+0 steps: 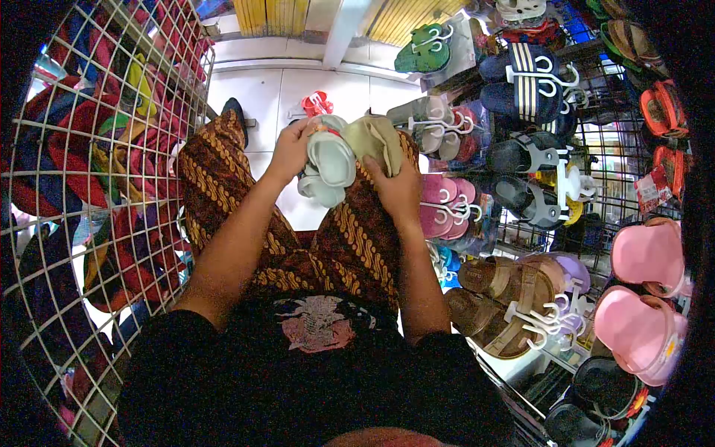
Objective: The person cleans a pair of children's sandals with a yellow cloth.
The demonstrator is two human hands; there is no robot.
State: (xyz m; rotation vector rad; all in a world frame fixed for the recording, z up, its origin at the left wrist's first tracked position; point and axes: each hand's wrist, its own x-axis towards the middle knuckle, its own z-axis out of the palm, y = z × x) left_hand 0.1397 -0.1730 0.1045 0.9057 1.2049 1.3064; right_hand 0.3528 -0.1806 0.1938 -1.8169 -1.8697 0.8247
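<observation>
While I sit beside the wire rack (pixel 88 223), my left hand (pixel 292 149) grips the pale green sandals (pixel 330 160) and my right hand (pixel 400 190) clasps the beige sandals (pixel 376 140), pressed together above my knees (pixel 216 160) so none slip.

Single head-worn fisheye view, looking steeply down the wearer's body; left hand (pixel 290 149), right hand (pixel 398 192) and sandals (pixel 331 160) close at centre, wire grid (pixel 89 223) left, shoe rack (pixel 536 194) right.

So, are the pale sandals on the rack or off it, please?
Off it: the left hand holds the pale sandals over the lap, the right hand a beige sandal.
</observation>
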